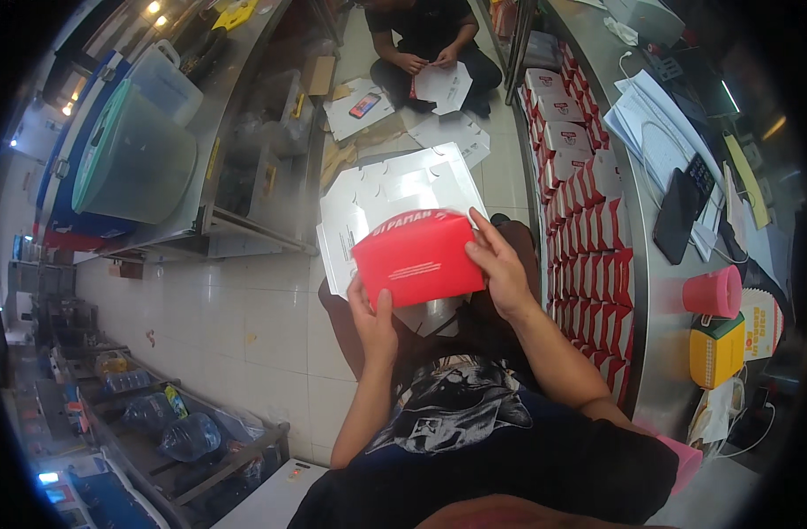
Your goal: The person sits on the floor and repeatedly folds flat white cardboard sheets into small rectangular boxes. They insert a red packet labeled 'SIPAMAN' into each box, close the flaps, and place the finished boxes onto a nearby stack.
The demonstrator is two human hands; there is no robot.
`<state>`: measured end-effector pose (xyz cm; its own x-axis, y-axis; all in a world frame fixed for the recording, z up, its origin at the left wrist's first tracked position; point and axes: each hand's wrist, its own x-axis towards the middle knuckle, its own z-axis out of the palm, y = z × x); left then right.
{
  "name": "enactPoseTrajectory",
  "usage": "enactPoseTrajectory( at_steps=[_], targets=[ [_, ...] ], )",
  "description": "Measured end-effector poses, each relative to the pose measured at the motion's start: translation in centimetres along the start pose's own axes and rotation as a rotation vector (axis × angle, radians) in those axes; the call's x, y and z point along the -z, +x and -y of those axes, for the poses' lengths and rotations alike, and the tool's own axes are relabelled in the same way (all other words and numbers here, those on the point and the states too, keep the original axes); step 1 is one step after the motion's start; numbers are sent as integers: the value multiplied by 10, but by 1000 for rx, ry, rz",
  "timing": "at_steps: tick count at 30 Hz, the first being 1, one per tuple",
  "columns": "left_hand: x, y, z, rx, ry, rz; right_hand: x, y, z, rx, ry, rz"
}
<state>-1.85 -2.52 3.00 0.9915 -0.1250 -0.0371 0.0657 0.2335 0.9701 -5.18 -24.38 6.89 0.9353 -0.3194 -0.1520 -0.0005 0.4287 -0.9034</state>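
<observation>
A red folded paper food box with white print is held up in front of my lap. My left hand grips its lower left corner, thumb on the near face. At the right end my right hand pinches the box between thumb and fingers. Beneath it, flat white cardboard blanks with cut slots lie across my knees. The far side of the box and some of my fingertips are hidden.
Across from me a person sits on the floor, holding a white blank. Stacked red-and-white boxes line the right, under a steel counter with a black phone and a pink cup. A lidded plastic tub stands at left.
</observation>
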Motion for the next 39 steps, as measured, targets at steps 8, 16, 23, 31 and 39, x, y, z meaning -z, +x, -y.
enactPoseTrajectory(
  at_steps=[8,16,23,31,39],
  targets=[
    [5,11,-32,21,-56,263,13,1,8,-122,10,3],
    [7,26,-39,237,-204,194,5,-7,8,-61,-37,48],
    [-1,26,-40,-52,-157,298,7,-3,0,-113,-21,3],
    [2,28,-43,187,4,199,3,-3,-6,-95,-156,-6],
    [11,26,-39,165,-92,223,13,-5,7,-129,143,46]
  ],
)
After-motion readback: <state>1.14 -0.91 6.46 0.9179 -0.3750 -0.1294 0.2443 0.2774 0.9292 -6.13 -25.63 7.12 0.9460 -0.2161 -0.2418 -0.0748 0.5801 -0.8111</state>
